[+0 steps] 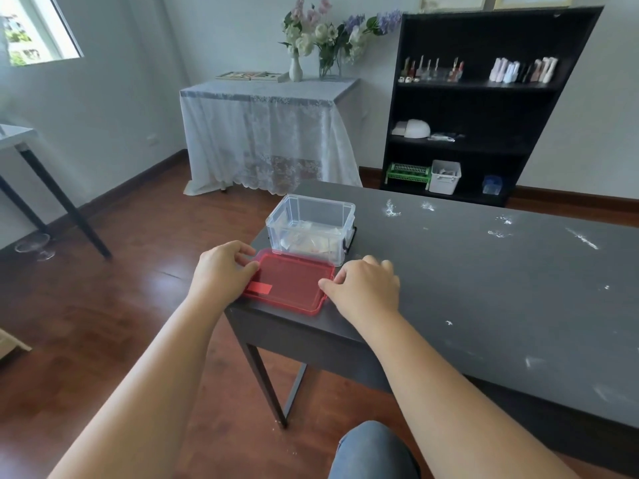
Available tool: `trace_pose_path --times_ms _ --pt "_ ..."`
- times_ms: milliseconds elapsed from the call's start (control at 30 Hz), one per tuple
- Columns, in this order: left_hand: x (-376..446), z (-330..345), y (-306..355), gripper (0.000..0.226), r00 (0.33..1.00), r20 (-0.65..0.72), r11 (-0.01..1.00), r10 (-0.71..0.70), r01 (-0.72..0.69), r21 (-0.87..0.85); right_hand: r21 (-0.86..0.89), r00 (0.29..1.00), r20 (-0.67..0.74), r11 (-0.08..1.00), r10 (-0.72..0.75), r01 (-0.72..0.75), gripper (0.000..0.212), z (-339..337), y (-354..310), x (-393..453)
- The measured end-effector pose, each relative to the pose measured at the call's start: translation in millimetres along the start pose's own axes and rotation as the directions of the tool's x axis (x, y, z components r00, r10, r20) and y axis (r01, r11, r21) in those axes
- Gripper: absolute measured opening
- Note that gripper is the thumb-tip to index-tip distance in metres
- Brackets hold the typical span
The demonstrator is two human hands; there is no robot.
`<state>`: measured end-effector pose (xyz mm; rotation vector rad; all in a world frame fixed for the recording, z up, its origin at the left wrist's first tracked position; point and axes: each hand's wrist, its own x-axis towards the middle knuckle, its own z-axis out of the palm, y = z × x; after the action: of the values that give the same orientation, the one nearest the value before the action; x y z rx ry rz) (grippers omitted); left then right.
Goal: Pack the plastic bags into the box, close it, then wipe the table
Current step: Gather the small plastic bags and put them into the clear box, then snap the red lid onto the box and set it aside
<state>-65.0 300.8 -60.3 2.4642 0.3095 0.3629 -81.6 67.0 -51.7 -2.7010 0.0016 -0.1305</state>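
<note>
A clear plastic box (311, 216) stands open-topped near the left end of the dark table (484, 288). Plastic bags (311, 242) lie inside at its bottom. A red translucent lid (290, 286) lies flat on the table just in front of the box. My left hand (221, 267) grips the lid's left edge, thumb on top near the back corner. My right hand (363, 283) holds the lid's right edge, thumb against the rim and fingers curled on the table beside it.
White powdery smears (392, 207) and specks are scattered across the table's middle and right. The lid lies close to the table's left front corner. A lace-covered side table (269, 133) and a black shelf (477, 108) stand behind. My knee (373, 451) is below.
</note>
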Motion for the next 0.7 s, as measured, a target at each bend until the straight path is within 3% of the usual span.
trace_pose_path --times_ms 133,233,333,433,500,600,700 --pt "-3 -5 6 0.018 0.999 0.010 0.998 -0.048 0.049 -0.046 0.087 0.998 0.043 0.995 0.040 -0.044 0.025 -2 -3 0" --pt "-11 -14 7 0.023 0.994 -0.034 0.980 -0.104 0.096 -0.176 0.340 0.995 0.077 0.937 0.057 -0.080 0.025 -8 1 -4" --pt "-22 -25 7 0.031 0.992 -0.019 0.913 -0.126 0.108 -0.394 0.644 0.994 0.101 0.758 0.050 -0.103 0.021 -17 0 -11" --pt "-32 -40 13 0.032 0.996 0.004 0.787 -0.091 0.074 -0.612 0.828 0.995 0.094 0.555 0.014 -0.086 0.014 -26 -1 -16" --pt "-37 -52 20 0.032 0.999 -0.027 0.740 -0.023 -0.001 -0.672 0.858 1.000 0.006 0.514 -0.007 -0.002 0.013 -33 0 -15" --pt "-38 -63 32 0.029 0.993 -0.102 0.655 0.065 -0.119 -0.746 0.833 0.989 -0.147 0.536 -0.029 0.140 0.013 -46 1 -10" --pt "-34 -58 45 0.028 0.989 -0.114 0.553 0.089 -0.145 -0.821 0.848 0.986 -0.167 0.506 -0.028 0.158 0.017 -55 2 -6"
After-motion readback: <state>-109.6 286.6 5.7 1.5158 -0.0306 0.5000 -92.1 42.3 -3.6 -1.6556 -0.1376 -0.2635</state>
